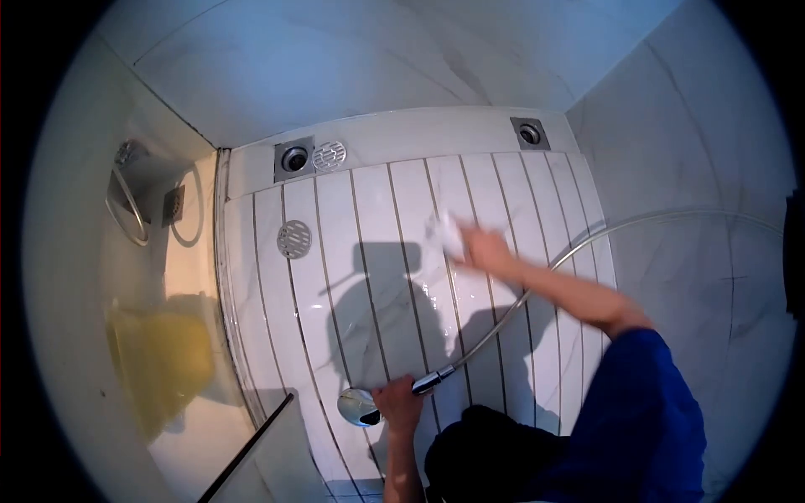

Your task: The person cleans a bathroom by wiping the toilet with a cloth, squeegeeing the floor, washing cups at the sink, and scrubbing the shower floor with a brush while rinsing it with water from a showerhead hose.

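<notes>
My left hand is closed round the handle of a chrome shower head, low over the floor at the bottom of the view. From its handle a silvery hose curves up to the right and passes by my right forearm. My right hand is closed on a small white object, smeared by motion, so its kind is unclear. It is at the white grooved floor, where wet spots glint just below.
Two square drain openings sit along the back wall, with a round slotted cover beside the left one. Another round cover lies on the floor. A yellow translucent item is at left, past a threshold. A dark-edged panel stands lower left.
</notes>
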Motion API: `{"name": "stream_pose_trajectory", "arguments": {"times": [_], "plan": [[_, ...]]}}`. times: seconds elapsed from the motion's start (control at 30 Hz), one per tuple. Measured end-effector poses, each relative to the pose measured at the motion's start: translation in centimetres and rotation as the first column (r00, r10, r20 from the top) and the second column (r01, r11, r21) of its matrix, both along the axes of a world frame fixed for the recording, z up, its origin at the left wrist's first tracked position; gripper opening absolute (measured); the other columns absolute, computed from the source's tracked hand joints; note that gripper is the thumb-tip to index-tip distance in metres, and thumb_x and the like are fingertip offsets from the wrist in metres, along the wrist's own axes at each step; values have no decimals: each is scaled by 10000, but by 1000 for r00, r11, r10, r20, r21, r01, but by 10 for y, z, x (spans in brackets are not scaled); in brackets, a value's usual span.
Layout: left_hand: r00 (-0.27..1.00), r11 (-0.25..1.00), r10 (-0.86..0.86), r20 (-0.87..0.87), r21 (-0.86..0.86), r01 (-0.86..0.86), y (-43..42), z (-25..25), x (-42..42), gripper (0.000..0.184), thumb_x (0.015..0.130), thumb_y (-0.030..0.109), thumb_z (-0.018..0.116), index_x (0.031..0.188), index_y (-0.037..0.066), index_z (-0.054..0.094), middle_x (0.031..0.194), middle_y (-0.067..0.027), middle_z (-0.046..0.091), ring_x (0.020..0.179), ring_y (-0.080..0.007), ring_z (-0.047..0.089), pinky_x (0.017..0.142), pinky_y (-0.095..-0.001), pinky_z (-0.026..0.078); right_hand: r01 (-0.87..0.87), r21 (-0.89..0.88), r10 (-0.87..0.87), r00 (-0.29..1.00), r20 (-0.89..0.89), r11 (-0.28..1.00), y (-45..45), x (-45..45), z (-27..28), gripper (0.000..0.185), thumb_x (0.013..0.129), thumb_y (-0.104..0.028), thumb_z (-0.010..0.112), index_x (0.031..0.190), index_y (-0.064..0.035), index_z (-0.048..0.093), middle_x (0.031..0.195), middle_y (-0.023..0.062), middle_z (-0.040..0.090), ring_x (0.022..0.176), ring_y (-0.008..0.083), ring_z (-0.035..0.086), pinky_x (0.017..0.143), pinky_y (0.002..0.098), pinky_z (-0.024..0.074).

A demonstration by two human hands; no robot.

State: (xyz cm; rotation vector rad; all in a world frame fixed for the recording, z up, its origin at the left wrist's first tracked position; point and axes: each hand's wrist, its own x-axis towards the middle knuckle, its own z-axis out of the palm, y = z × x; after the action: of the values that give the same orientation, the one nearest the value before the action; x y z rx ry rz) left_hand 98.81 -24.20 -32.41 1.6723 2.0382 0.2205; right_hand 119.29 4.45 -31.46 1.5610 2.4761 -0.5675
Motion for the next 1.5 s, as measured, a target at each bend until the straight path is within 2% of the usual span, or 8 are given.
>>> {"name": "stream_pose_trajectory", "arguments": {"times": [0.13, 0.4, 0.5, 0.67, 0.87, 1.1, 1.37, 1.5], "plan": [[1000, 999, -7, -30, -48, 6, 6, 9, -1, 380, 526, 489, 763, 661, 166, 616, 646, -42, 616, 659, -261, 597, 626, -383, 344, 392, 124, -387, 920, -65, 911, 152, -16, 10, 677, 775, -408, 610, 1265, -6, 373, 997, 236, 589, 928, 382, 580, 783, 467, 486], [998, 999, -44, -48, -24, 43, 3, 0, -2, 327, 585, 444, 719, 619, 165, 552, 617, -22, 589, 627, -242, 586, 600, -394, 341, 32, -161, -34, 999, -6, 986, -101, 71, 36, 864, 726, -354, 674, 1416, -76, 236, 964, 248, 578, 816, 392, 619, 716, 497, 507], [997, 998, -49, -59, -29, 47, 2, -1, 0, 331, 571, 437, 728, 615, 163, 548, 622, -24, 592, 630, -248, 587, 612, -396, 346, 161, 276, -136, 985, -107, 948, 24, 49, -15, 756, 761, -387, 628, 1361, -50, 317, 928, 222, 591, 810, 383, 606, 663, 474, 494], [997, 998, -62, -41, -6, 61, 5, 6, -6, 341, 540, 435, 746, 635, 165, 560, 632, -20, 598, 636, -252, 589, 627, -390, 348, 478, 122, -466, 877, -114, 870, 151, 13, 11, 652, 779, -428, 600, 1231, 1, 408, 958, 250, 593, 861, 389, 593, 769, 483, 473], [1000, 1000, -10, -29, 4, 10, 4, -3, -1, 355, 524, 436, 761, 645, 167, 564, 633, -16, 599, 643, -243, 589, 628, -380, 350, 264, 38, -257, 958, -130, 964, -67, 125, 11, 776, 752, -356, 630, 1348, 17, 302, 1003, 290, 580, 909, 414, 606, 804, 480, 491], [998, 999, -32, -59, -11, 31, 8, 2, 0, 411, 482, 484, 777, 628, 156, 578, 591, -32, 584, 612, -260, 581, 628, -384, 356, 538, 205, -540, 840, -52, 818, 166, 54, 0, 696, 768, -414, 619, 1246, 39, 394, 893, 251, 612, 836, 394, 605, 717, 475, 496], [995, 995, -42, -91, -92, 33, 11, 10, 1, 384, 458, 446, 783, 590, 157, 569, 619, -21, 601, 640, -247, 594, 615, -386, 357, 53, 54, -49, 995, -84, 997, -47, 60, -11, 893, 748, -441, 638, 1412, -38, 197, 936, 243, 577, 756, 375, 623, 659, 487, 515], [1000, 1000, -16, -22, 21, 16, 4, 0, -2, 377, 473, 464, 774, 595, 167, 577, 608, -20, 595, 626, -242, 588, 620, -381, 359, 570, 218, -544, 821, -173, 792, 126, 71, -2, 640, 791, -374, 611, 1240, 13, 369, 973, 253, 585, 804, 393, 604, 678, 486, 494]]}}
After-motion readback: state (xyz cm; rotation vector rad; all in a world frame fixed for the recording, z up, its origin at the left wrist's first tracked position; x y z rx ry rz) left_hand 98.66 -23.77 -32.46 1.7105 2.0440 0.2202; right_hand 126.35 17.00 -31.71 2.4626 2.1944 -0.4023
